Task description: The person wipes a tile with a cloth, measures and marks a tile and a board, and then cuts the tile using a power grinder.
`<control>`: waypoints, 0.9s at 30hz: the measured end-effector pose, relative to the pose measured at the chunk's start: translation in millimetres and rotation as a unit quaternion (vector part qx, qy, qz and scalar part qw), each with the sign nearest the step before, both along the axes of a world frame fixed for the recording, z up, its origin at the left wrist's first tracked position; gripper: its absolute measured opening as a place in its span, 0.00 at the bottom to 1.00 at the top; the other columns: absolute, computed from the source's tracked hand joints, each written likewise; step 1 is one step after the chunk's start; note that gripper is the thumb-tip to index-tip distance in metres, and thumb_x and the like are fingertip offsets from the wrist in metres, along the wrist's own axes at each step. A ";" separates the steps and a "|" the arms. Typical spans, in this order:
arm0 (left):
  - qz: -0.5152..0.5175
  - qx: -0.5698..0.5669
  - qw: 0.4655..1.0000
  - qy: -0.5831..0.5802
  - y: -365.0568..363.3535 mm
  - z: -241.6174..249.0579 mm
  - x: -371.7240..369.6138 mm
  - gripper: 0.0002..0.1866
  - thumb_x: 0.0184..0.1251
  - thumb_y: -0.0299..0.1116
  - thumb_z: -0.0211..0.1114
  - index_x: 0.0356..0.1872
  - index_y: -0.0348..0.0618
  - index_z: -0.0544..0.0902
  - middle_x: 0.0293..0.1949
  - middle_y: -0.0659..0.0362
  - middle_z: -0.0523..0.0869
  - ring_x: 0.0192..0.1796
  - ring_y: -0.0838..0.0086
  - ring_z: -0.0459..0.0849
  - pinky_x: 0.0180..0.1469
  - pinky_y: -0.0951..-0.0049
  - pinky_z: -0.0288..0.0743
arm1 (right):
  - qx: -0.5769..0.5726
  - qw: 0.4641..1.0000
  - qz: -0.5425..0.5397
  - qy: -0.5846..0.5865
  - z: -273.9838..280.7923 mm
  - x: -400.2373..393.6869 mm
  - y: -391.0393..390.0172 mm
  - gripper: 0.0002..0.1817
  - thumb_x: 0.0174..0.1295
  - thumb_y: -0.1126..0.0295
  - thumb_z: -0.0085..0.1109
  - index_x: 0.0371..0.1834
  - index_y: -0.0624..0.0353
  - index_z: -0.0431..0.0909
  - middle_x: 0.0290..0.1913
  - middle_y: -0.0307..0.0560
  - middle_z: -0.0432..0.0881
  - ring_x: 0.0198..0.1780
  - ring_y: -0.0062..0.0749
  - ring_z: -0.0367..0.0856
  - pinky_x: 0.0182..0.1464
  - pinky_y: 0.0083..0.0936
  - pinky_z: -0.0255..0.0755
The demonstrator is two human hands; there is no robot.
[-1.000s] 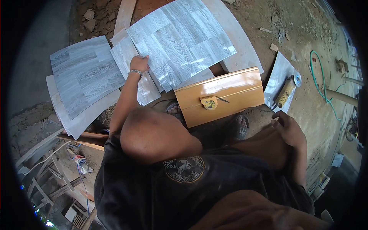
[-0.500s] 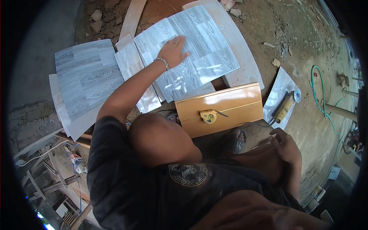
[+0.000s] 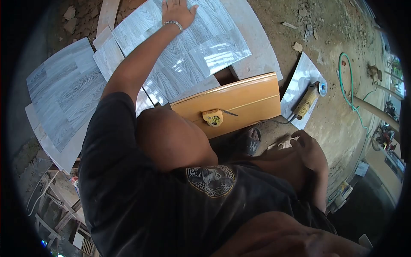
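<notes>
My left hand (image 3: 177, 13), with a chain bracelet at its wrist, lies flat on a large glossy grey wood-pattern tile (image 3: 188, 60). Its fingers are stretched out and partly cut off by the top of the view. My right hand (image 3: 311, 152) hangs loosely by my right leg, fingers bent and apart, with nothing visible in it. Between my feet and the tile is a shiny orange-yellow panel (image 3: 252, 94). A yellow tape measure (image 3: 212, 118) rests on that panel, a short dark end sticking out.
An angle grinder (image 3: 309, 103) lies on a grey tile piece (image 3: 303, 70) to the right. More wood-pattern tiles (image 3: 64, 90) are stacked at left. A pale slab (image 3: 257, 51) sits under the large tile. A green hose (image 3: 352, 81) runs over the dirt ground; wooden scraps lie lower left.
The view has shifted, so the panel, tiles and grinder appear further left and higher. My left hand has slid toward the far edge of the tile, still flat. My right hand stays by my leg.
</notes>
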State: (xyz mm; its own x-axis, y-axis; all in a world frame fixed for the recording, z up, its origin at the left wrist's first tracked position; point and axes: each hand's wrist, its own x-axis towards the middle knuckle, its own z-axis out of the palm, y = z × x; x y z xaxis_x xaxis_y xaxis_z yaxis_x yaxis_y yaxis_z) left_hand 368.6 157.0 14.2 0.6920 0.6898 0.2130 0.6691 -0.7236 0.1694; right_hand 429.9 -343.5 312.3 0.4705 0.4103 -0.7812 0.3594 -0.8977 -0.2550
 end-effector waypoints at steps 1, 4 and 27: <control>-0.057 0.026 0.997 0.045 -32.4 -3.7 -7.4 0.43 0.76 0.58 0.50 0.79 0.33 0.57 0.81 0.41 0.56 0.83 0.51 0.51 0.82 0.48 0.43 | 0.003 1.000 -0.001 -0.001 0.4 1.8 0.1 0.15 0.69 0.65 0.61 0.53 0.65 0.79 0.30 0.53 0.83 0.33 0.35 0.82 0.40 0.33 0.74; -0.287 -0.004 0.953 0.092 -150.9 1.7 -44.6 0.41 0.81 0.59 0.44 0.81 0.36 0.54 0.83 0.44 0.52 0.85 0.54 0.48 0.83 0.51 0.44 | 0.007 1.000 -0.011 0.001 1.9 -2.3 -4.1 0.15 0.69 0.66 0.61 0.53 0.65 0.79 0.31 0.53 0.83 0.33 0.34 0.81 0.41 0.32 0.74; -0.310 -0.318 0.895 -0.048 -210.4 27.9 -252.3 0.14 0.63 0.40 0.73 0.42 0.43 0.84 0.47 0.58 0.85 0.53 0.59 0.81 0.59 0.61 0.75 | 0.311 0.837 0.446 -0.063 -229.3 -102.0 126.0 0.38 0.50 0.57 0.77 0.63 0.58 0.72 0.56 0.51 0.76 0.58 0.48 0.77 0.61 0.42 0.73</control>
